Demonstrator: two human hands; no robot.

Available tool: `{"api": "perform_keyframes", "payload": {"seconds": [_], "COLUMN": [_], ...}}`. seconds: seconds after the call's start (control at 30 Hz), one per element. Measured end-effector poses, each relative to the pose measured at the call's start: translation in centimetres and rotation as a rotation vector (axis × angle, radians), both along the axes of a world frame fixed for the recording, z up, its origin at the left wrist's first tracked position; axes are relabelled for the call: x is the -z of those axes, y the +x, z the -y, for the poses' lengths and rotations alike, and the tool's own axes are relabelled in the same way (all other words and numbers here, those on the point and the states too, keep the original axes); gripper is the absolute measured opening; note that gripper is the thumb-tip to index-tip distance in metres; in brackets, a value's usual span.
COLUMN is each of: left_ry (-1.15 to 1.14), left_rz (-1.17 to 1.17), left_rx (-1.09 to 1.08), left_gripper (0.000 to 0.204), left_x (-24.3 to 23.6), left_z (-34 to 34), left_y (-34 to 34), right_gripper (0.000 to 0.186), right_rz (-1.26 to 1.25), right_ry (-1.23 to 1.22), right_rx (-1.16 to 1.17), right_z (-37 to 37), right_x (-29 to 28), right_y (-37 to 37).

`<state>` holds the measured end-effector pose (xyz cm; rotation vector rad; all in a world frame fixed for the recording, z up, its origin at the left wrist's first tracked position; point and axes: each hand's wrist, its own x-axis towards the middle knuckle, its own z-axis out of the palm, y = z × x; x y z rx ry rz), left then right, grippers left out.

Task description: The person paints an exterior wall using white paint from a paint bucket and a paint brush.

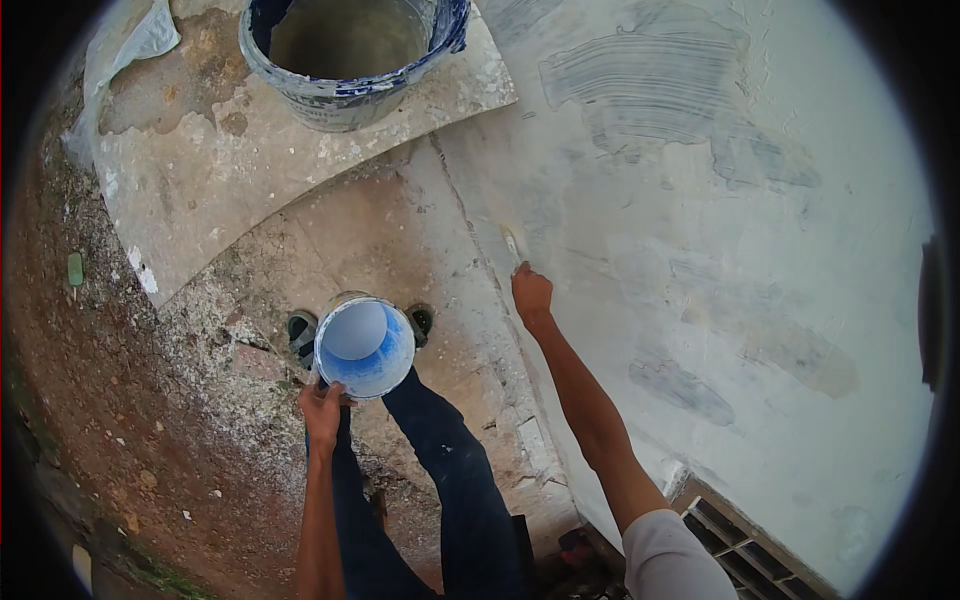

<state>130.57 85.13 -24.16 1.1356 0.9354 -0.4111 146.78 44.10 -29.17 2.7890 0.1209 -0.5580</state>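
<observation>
My left hand [322, 408] grips the near-left rim of a small bucket [378, 372], its fingers curled over the edge. Pale liquid lies in this bucket, and its inner wall is smeared with blue and white. Up and to the right, my right hand [532, 292] is closed around the handle of a paintbrush [512, 243]. The brush's pale bristles point away from me and appear to rest against the whitish wall [620, 215], near its bottom edge. Grey streaked patches mark the wall's surface.
A large bucket [345, 108] with a blue-stained rim and murky contents stands on a stained board [210, 190] at the far left. Crumpled plastic [150, 38] lies on the board's corner. A barred opening [745, 540] sits in the wall at lower right. My feet are beside the small bucket.
</observation>
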Motion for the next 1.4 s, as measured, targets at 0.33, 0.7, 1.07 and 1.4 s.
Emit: {"api": "perform_keyframes", "payload": {"seconds": [0.33,0.7,1.07,1.4], "left_ry": [-0.007,-0.041,-0.033,-0.042], "left_rz": [-0.012,0.041,0.056,0.063], "left_rx": [0.02,0.094,0.068,0.074], "left_gripper": [0.031,0.042,0.038,0.029], "left_x": [0.3,-1.4,-1.2,-1.3], "left_z": [-0.2,-0.3,-0.3,-0.1], "left_y": [-2.9,-1.9,-1.9,-1.8], "right_gripper": [0.024,0.018,0.016,0.018], "right_rz": [0.116,0.251,0.297,0.265], "right_ry": [-0.035,-0.138,-0.177,-0.163], "right_rx": [0.122,0.162,0.149,0.142], "right_z": [-4.7,-5.7,-3.1,-4.1], "right_x": [-12.8,-24.6,-32.0,-30.7], "right_y": [-1.5,-2.9,-5.6,-3.0]}}
